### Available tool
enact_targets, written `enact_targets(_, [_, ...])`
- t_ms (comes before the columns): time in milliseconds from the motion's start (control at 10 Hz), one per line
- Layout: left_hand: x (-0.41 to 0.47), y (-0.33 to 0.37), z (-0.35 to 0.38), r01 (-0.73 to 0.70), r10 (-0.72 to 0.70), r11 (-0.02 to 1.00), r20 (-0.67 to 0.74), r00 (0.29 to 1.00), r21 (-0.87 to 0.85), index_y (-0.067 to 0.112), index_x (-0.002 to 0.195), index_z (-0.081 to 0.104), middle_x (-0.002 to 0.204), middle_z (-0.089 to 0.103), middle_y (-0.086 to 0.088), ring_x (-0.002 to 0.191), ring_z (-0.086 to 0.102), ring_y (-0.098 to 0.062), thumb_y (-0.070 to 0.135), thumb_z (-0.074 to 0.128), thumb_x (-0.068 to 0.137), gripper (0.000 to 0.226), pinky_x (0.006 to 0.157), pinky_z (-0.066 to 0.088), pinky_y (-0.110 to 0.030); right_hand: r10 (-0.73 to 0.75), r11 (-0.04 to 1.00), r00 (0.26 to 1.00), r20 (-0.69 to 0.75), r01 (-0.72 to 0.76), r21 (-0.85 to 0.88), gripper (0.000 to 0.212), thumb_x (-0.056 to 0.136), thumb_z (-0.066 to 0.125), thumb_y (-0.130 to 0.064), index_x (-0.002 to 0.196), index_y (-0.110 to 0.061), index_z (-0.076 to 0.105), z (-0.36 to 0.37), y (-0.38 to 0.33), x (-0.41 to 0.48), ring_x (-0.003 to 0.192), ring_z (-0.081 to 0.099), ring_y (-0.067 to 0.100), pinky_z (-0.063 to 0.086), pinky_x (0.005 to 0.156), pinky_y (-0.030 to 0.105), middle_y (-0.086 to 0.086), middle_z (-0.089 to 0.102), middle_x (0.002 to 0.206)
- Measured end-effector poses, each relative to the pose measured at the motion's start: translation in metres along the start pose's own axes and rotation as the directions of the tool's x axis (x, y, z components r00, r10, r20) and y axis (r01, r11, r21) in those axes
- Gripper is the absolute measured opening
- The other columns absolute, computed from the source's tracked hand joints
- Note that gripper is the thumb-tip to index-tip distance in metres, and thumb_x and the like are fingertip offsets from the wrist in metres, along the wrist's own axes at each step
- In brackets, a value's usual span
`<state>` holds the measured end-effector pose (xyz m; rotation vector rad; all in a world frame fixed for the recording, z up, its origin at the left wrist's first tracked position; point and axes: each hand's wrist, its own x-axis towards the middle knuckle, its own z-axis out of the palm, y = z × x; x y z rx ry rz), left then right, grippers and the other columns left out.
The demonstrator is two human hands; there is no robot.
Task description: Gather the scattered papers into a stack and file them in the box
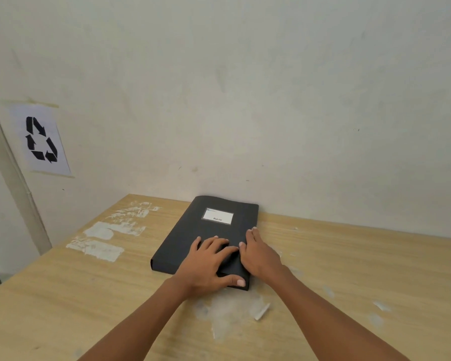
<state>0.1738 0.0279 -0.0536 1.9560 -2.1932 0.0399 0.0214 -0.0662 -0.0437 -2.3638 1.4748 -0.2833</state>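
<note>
box (208,230) lies shut, flat on the table (76,295) by the wall; left hand (208,267) and right hand (258,254) press flat, grasping nothing; looks stiff, light; hold the near edge.

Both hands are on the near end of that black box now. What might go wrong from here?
1. The left hand and right hand press only the near end of the black box, so it may slide toward the wall.
2. No papers are visible; I cannot tell whether all are inside.
3. Torn white residue on the table could catch the box.
</note>
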Motion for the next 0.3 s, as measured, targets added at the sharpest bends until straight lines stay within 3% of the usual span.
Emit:
enact_targets(100, [0.001,0.004,-0.005,0.027,-0.026,1.0,0.045,0.999,-0.01,0.038,0.157,0.028,0.165,0.026,0.008,0.157,0.013,-0.021,0.091,0.033,0.081,0.093,0.126,0.002,-0.057,-0.029,0.995,0.995,0.093,0.02,0.095,0.066,0.105,0.027,-0.041,0.159,-0.012,0.003,-0.011,0.007,0.004,0.151,0.022,0.028,0.026,0.12,0.044,0.002,-0.007,0.168])
enact_targets(200, [0.003,0.01,-0.021,0.046,-0.042,0.998,0.122,0.992,-0.031,0.036,0.155,0.031,0.163,0.029,0.006,0.157,0.014,-0.022,0.092,0.037,0.078,0.096,0.124,0.001,-0.062,-0.069,0.983,0.992,0.11,0.049,0.175,0.068,0.103,0.033,-0.044,0.16,-0.018,0.005,-0.028,0.022,-0.01,0.152,0.02,0.023,0.025,0.121,0.044,-0.002,0.004,0.168])
enact_targets(300, [0.013,0.02,-0.044,0.035,-0.039,0.999,0.158,0.987,0.027,0.032,0.154,0.036,0.16,0.035,0.002,0.154,0.021,-0.024,0.089,0.038,0.08,0.093,0.124,0.007,-0.063,-0.076,0.994,0.997,0.034,0.073,0.08,0.065,0.103,0.035,-0.044,0.159,-0.021,0.011,-0.053,0.038,-0.031,0.15,0.027,0.025,0.031,0.117,0.046,-0.002,0.012,0.167])
